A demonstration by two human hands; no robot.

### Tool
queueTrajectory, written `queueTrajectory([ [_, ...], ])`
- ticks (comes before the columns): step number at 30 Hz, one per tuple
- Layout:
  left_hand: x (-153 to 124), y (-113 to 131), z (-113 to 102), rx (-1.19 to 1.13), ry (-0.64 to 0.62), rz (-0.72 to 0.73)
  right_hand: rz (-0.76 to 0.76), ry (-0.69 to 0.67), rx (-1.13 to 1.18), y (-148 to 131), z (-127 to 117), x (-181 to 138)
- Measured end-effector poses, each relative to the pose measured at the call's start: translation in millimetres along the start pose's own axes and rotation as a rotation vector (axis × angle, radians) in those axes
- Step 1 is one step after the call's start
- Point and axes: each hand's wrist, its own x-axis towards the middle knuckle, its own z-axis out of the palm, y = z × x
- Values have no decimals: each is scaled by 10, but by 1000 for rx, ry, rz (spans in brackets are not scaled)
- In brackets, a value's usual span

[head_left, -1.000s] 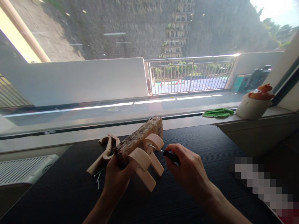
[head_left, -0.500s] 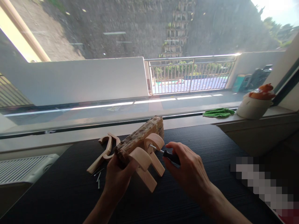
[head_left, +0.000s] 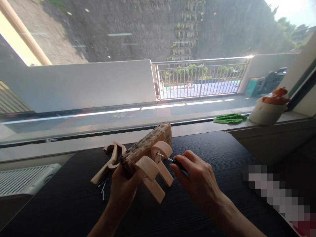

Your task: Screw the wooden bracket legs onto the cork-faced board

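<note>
A rough wooden block (head_left: 145,143) lies tilted above the black table, with two pale curved wooden hooks (head_left: 148,168) against its near side. My left hand (head_left: 124,187) is closed around the block's near left end, its thumb pressed on the nearer hook. In my right hand (head_left: 194,168) is a screwdriver (head_left: 179,163), gripped by its black handle. The metal shaft reaches left to a screw at the farther hook, just under its curve. Whether the tip sits in the screw head is too small to tell.
Left of the block, more curved wooden hooks (head_left: 112,158) lie on the black table (head_left: 212,144), with several loose screws (head_left: 103,191) beside them. A green cloth (head_left: 230,118) and a white pot (head_left: 268,110) with an orange top stand on the windowsill. A white radiator (head_left: 27,179) is at left.
The fingers of my right hand have curled closer over the screwdriver handle, and the hand has turned slightly. The block, the hooks and my left hand hold nearly the same place.
</note>
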Motion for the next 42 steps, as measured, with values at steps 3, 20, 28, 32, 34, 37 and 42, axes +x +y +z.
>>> queueTrajectory([
  [3, -22, 53, 24, 23, -8, -13, 30, 2, 35, 0, 15, 3],
  [20, -21, 5, 22, 20, -20, 9, 95, -3, 115, -16, 49, 4],
  [28, -40, 97, 62, 48, 4, 3, 27, 16, 49, 10, 12, 18],
  [32, -42, 106, 67, 58, 11, -1, 42, -45, 41, 12, 1, 17],
  [34, -44, 75, 49, 90, 14, 2, 58, -66, 44, 6, 15, 14],
  [37, -44, 18, 22, 101, -4, 13, 86, -20, 74, -4, 41, 14],
  [42, -35, -31, 26, 44, -30, 18, 68, 20, 74, -3, 41, 21],
])
